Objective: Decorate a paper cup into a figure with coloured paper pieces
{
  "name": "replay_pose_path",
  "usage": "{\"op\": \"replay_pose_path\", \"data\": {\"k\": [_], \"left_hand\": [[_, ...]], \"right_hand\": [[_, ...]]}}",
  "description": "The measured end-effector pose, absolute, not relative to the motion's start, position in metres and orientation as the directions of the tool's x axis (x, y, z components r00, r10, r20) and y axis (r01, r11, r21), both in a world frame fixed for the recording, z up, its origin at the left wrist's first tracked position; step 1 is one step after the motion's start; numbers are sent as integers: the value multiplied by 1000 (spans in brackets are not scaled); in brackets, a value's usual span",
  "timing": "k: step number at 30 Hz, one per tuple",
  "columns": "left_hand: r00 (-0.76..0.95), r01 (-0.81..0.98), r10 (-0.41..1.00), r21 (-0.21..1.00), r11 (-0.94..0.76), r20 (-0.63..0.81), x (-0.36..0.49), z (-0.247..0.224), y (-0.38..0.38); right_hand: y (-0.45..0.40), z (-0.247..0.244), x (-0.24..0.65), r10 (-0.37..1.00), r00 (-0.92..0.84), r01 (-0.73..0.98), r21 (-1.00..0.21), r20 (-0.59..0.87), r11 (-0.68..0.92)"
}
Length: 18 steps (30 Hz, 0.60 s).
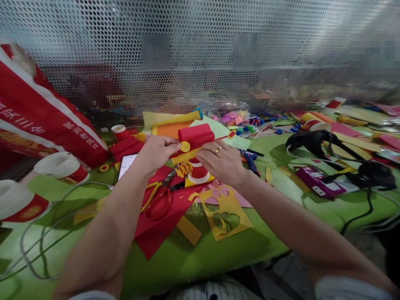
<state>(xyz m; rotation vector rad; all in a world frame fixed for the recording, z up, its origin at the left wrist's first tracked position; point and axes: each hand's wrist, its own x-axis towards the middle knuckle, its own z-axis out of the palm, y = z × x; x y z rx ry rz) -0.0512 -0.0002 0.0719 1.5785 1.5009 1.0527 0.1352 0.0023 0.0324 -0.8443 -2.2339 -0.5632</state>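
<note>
Between my hands is a paper craft with a red rolled paper top (196,133) and a yellow strip (187,156) beneath it. A red-and-white paper cup (199,171) stands directly below; whether it is joined to the top I cannot tell. My left hand (159,152) pinches a small yellow paper disc (185,146) against the front of the roll. On the other side, my right hand (220,160) closes its fingers on the craft, hiding part of it. Red-handled scissors (159,202) lie below my left hand on red paper (153,235).
Cut yellow paper (215,221) lies in front. Left are stacked paper cups (62,166), a phone (125,163), cables and a large red bag (46,108). A glue gun (250,158), purple box (321,181) and black straps (315,143) lie right. Perforated metal mesh (200,54) rises behind.
</note>
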Motion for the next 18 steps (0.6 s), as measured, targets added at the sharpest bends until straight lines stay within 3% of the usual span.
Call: {"op": "replay_pose_path", "data": {"k": [7,11,14,16,18], "left_hand": [[42,379,993,918,-114,106,-53,67,3],[55,372,992,920,-125,112,-52,67,3],[43,388,990,912,-137,131,-51,66,3],[14,412,988,900,-143,151,-51,66,3],[-8,419,987,897,-142,160,-50,67,2]], "right_hand": [[15,29,118,285,-554,712,268,782,650],[16,31,116,333,-536,701,189,775,688],[13,35,115,428,-456,667,-18,780,745],[11,38,116,558,-368,588,-278,744,760],[11,40,120,737,-308,448,-591,602,671]]}}
